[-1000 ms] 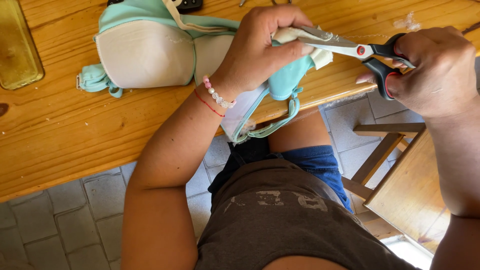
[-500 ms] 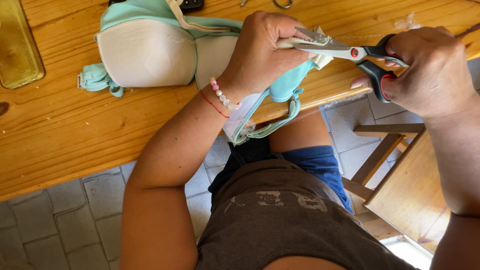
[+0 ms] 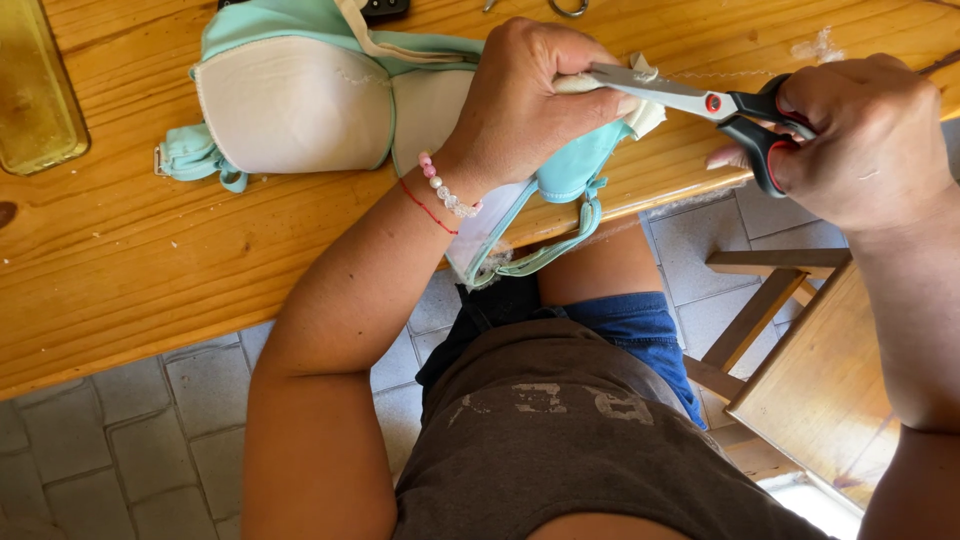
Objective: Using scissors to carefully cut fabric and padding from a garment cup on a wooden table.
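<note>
At upper left a mint bra (image 3: 300,100) lies across the wooden table (image 3: 120,260); the left hand (image 3: 530,100) pinches its right end at top centre, and the right hand (image 3: 870,135) grips scissors (image 3: 700,100) pointing left, blades seemingly almost closed on the fabric

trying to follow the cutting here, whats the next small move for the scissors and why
Probably close the scissors for a short snip. The right hand has the blades at the white padding edge, which the left hand pinches at the mint garment, so the fabric looks held and ready.
</note>
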